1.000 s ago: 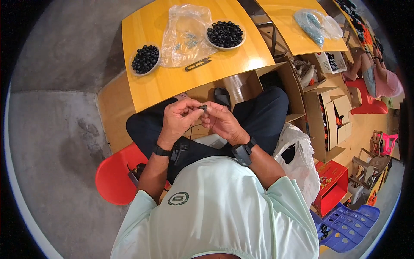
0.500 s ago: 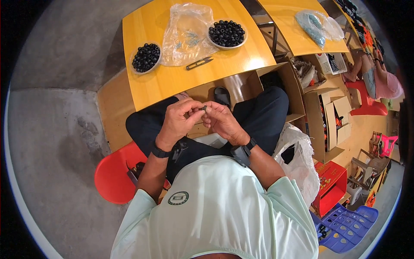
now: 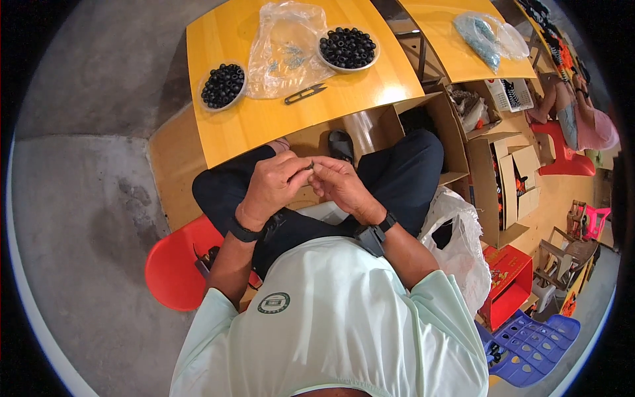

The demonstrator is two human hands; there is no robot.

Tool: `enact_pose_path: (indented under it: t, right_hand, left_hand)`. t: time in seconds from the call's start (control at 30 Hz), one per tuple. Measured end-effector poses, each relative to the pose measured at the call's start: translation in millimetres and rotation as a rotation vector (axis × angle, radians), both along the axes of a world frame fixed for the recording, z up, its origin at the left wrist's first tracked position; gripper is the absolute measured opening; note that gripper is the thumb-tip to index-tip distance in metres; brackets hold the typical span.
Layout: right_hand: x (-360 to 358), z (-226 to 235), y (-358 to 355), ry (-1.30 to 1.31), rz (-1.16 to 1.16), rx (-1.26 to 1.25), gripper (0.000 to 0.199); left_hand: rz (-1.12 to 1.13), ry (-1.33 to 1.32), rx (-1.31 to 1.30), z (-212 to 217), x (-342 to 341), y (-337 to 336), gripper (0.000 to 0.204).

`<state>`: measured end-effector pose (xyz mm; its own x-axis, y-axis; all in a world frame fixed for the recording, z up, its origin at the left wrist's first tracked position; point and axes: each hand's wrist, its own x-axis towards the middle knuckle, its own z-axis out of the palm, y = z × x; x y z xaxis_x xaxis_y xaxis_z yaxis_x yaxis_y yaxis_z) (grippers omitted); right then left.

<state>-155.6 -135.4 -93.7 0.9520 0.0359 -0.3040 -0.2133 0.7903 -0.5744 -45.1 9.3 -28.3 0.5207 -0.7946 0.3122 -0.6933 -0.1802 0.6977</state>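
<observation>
My left hand and my right hand meet above my lap, fingertips pinched together. Between them sits a small dark piece, too tiny and covered to name. Both hands grip it. On the yellow table ahead stand two bowls of black beads, a smaller one at the left and a larger one at the right. A clear plastic bag with small bluish bits lies between them. Thread snips rest near the table's front edge, touched by neither hand.
An open cardboard box stands right of my knee, with a white woven sack nearer me. A red chair is at my left. Further right are a red box, a blue plastic seat and another person sitting.
My hands stay together over my lap, the fingers shifting only slightly around the small dark piece. The table and its things appear a few pixels higher.
</observation>
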Motion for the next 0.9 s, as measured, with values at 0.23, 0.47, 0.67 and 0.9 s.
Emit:
enact_pose_path:
  t: [0.23,0.47,0.67,0.9]
  right_hand:
    - [2,-3,-2,-0.009,0.082,-0.172,0.021]
    - [2,-11,-4,0.033,0.189,-0.084,0.014]
    - [3,-11,-13,0.045,0.179,0.016,0.018]
    - [2,-6,-12,0.039,0.143,0.192,0.023]
  left_hand:
    - [-0.057,-0.125,0.108,2,-2,-6,0.015]
    - [-0.111,-0.074,0.161,-8,0,-3,0.011]
    - [-0.008,0.038,0.138,-1,-3,-6,0.015]
    - [0.006,0.025,0.007,-6,0,-5,0.023]
